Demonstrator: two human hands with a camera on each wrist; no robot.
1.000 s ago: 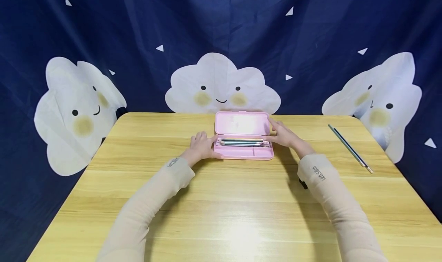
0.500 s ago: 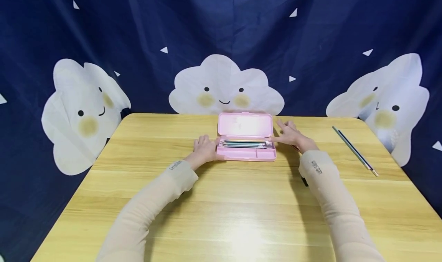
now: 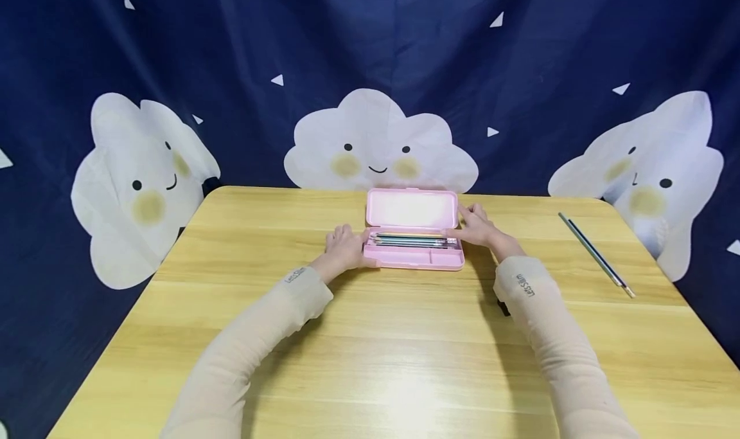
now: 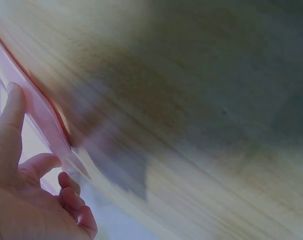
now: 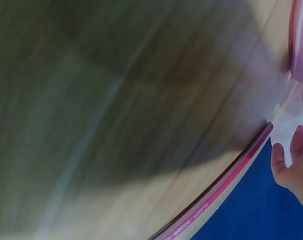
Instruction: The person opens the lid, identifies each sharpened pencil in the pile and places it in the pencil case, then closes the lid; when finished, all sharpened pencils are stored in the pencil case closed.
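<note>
An open pink pencil case [image 3: 399, 256] stands at the far side of the table, its lid [image 3: 412, 208] tipped back. Several pencils [image 3: 407, 241] lie together in its rear compartment; the front compartments look bare. My left hand [image 3: 343, 247] grips the case's left end, thumb at the front corner and index finger at the rear. In the left wrist view, the left thumb [image 4: 14, 107] presses on the case's pink side. My right hand [image 3: 478, 228] is at the right end, thumb over the case's edge, other fingers extended beside the lid. Its exact contact is hard to see.
Two pencils [image 3: 595, 254] lie side by side on the right of the wooden table [image 3: 370, 349]. A red pencil [image 5: 211, 195] lies on the table near the right hand. A dark blue curtain [image 3: 243, 53] with white clouds hangs behind.
My right fingers spread away from the lid, then came back close beside it. The left hand stays on the case's left end. The whole head view shifted slightly.
</note>
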